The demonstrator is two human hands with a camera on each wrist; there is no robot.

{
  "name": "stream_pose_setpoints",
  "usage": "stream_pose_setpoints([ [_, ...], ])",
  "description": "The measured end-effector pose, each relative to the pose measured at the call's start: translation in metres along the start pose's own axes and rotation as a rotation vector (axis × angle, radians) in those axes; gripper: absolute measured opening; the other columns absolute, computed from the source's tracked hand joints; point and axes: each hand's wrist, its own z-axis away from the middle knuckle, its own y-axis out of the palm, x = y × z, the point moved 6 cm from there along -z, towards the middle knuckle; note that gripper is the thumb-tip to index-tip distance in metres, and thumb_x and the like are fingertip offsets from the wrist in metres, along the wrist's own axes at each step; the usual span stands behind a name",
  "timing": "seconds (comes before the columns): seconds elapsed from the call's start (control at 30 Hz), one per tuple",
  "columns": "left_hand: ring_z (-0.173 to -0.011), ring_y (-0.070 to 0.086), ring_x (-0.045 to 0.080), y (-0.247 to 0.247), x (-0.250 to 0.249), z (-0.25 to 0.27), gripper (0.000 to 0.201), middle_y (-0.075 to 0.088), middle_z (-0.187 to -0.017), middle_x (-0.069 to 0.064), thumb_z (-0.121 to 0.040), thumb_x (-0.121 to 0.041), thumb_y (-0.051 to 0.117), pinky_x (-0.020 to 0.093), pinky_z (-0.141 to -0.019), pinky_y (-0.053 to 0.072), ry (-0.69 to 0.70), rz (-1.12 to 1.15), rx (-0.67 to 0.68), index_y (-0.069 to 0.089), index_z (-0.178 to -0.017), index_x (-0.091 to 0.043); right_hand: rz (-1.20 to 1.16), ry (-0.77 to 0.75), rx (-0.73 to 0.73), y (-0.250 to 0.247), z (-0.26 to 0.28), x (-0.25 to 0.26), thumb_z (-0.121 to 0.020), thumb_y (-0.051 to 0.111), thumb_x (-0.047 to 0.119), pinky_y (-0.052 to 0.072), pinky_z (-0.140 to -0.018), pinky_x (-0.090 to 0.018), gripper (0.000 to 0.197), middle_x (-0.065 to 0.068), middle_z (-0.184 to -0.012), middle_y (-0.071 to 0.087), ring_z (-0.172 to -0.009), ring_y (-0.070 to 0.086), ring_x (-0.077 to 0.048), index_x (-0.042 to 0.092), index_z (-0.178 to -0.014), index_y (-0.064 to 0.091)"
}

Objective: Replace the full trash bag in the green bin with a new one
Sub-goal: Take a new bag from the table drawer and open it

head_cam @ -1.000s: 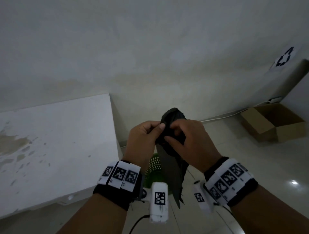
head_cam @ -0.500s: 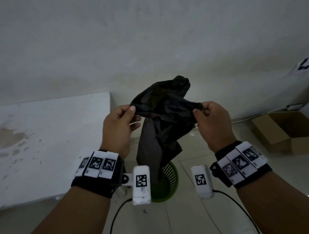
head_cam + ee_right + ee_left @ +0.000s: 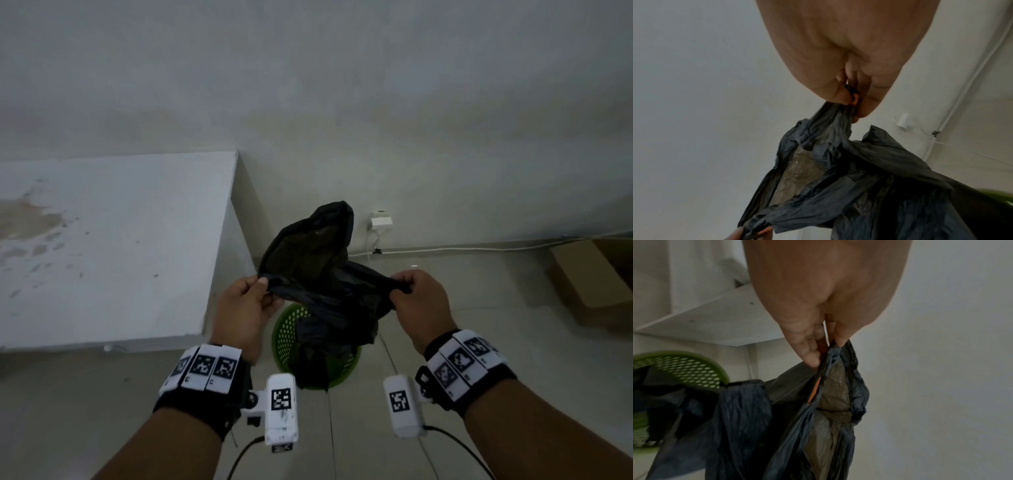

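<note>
A black trash bag (image 3: 318, 270) hangs stretched between my two hands, its mouth pulled partly apart above the green perforated bin (image 3: 286, 337) on the floor. My left hand (image 3: 245, 305) pinches the bag's left rim between thumb and fingers. My right hand (image 3: 416, 299) grips the right rim in curled fingers. The bag's lower end droops into the bin. In the left wrist view my fingers (image 3: 812, 352) pinch the bag (image 3: 830, 402) beside the bin (image 3: 684, 368). The right wrist view shows the bag (image 3: 838, 170) bunched under my right fingers (image 3: 838, 92).
A white stained table (image 3: 102, 246) stands left of the bin, its corner close to my left hand. A wall socket with a plug (image 3: 381, 222) and a white cable sit behind the bin. A cardboard box (image 3: 592, 277) lies on the tiled floor at right.
My hands, first close together on the folded bag, have spread apart and stretched its mouth. They have since lowered with the bag, whose lower end now hangs in the green bin.
</note>
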Motion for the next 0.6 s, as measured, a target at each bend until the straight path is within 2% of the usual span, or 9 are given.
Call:
stream_pose_setpoints([
  [0.07, -0.088, 0.069, 0.028, -0.002, 0.025, -0.006, 0.017, 0.073, -0.094, 0.015, -0.103, -0.008, 0.048, 0.033, -0.073, 0.061, -0.076, 0.114, 0.034, 0.063, -0.098, -0.002, -0.074, 0.038, 0.039, 0.012, 0.003, -0.021, -0.08, 0.051, -0.007, 0.052, -0.073, -0.027, 0.03, -0.005, -0.096, 0.068, -0.09, 0.065, -0.022, 0.013, -0.099, 0.063],
  [0.13, -0.086, 0.07, 0.027, -0.003, 0.046, -0.012, 0.017, 0.072, -0.095, 0.015, -0.104, -0.008, 0.044, 0.035, -0.07, 0.063, -0.135, 0.227, 0.05, 0.058, -0.098, -0.003, -0.096, 0.041, 0.111, 0.027, 0.004, -0.036, -0.082, 0.046, -0.007, 0.054, -0.079, -0.033, 0.034, -0.005, -0.1, 0.068, -0.094, 0.064, -0.023, 0.016, -0.103, 0.062],
  [0.2, -0.083, 0.072, 0.027, -0.004, 0.069, -0.02, 0.019, 0.072, -0.095, 0.015, -0.105, -0.01, 0.041, 0.037, -0.067, 0.063, -0.168, 0.255, 0.056, 0.057, -0.096, -0.004, -0.2, 0.126, 0.197, 0.047, 0.006, -0.055, -0.087, 0.045, 0.001, 0.054, -0.078, -0.038, 0.03, -0.008, -0.099, 0.069, -0.092, 0.065, -0.027, 0.019, -0.102, 0.064],
  [0.27, -0.081, 0.073, 0.026, -0.006, 0.091, -0.028, 0.021, 0.074, -0.093, 0.014, -0.106, -0.012, 0.041, 0.037, -0.063, 0.061, -0.176, 0.218, 0.06, 0.058, -0.096, -0.004, -0.302, 0.187, 0.284, 0.068, 0.01, -0.071, -0.092, 0.052, 0.014, 0.052, -0.072, -0.034, 0.018, -0.01, -0.096, 0.069, -0.087, 0.066, -0.024, 0.02, -0.098, 0.067],
  [0.3, -0.079, 0.073, 0.024, -0.008, 0.102, -0.034, 0.022, 0.074, -0.092, 0.012, -0.106, -0.013, 0.041, 0.035, -0.062, 0.06, -0.169, 0.178, 0.056, 0.059, -0.096, -0.004, -0.269, 0.133, 0.31, 0.077, 0.009, -0.075, -0.094, 0.057, 0.023, 0.053, -0.071, -0.032, 0.012, -0.007, -0.092, 0.07, -0.084, 0.067, -0.021, 0.02, -0.095, 0.069],
  [0.4, -0.077, 0.069, 0.025, -0.022, 0.133, -0.054, 0.023, 0.072, -0.089, 0.012, -0.105, -0.017, 0.044, 0.032, -0.062, 0.055, -0.131, 0.032, 0.0, 0.061, -0.094, -0.006, -0.037, -0.109, 0.315, 0.101, 0.003, -0.092, -0.092, 0.063, 0.036, 0.052, -0.067, -0.029, 0.026, -0.002, -0.076, 0.07, -0.073, 0.067, -0.012, 0.014, -0.08, 0.07],
  [0.47, -0.079, 0.066, 0.026, -0.035, 0.152, -0.072, 0.022, 0.069, -0.091, 0.015, -0.104, -0.018, 0.047, 0.032, -0.067, 0.054, -0.112, -0.058, -0.036, 0.063, -0.098, -0.004, -0.064, -0.119, 0.224, 0.107, -0.007, -0.113, -0.092, 0.062, 0.04, 0.048, -0.061, -0.021, 0.035, -0.001, -0.071, 0.068, -0.066, 0.063, -0.005, 0.01, -0.074, 0.066],
  [0.53, -0.08, 0.065, 0.026, -0.05, 0.172, -0.089, 0.021, 0.068, -0.091, 0.015, -0.103, -0.017, 0.048, 0.033, -0.072, 0.053, -0.101, -0.108, -0.058, 0.064, -0.096, -0.004, -0.176, -0.09, 0.191, 0.113, -0.017, -0.141, -0.084, 0.069, 0.044, 0.044, -0.055, -0.014, 0.038, 0.003, -0.063, 0.063, -0.057, 0.058, -0.002, 0.01, -0.071, 0.06],
  [0.6, -0.083, 0.063, 0.026, -0.065, 0.187, -0.108, 0.022, 0.067, -0.089, 0.014, -0.101, -0.016, 0.05, 0.034, -0.076, 0.052, -0.043, -0.203, -0.093, 0.064, -0.088, -0.006, -0.128, -0.141, 0.261, 0.125, -0.026, -0.168, -0.076, 0.078, 0.045, 0.045, -0.054, -0.021, 0.039, -0.004, -0.06, 0.062, -0.056, 0.057, -0.008, 0.01, -0.07, 0.061],
])
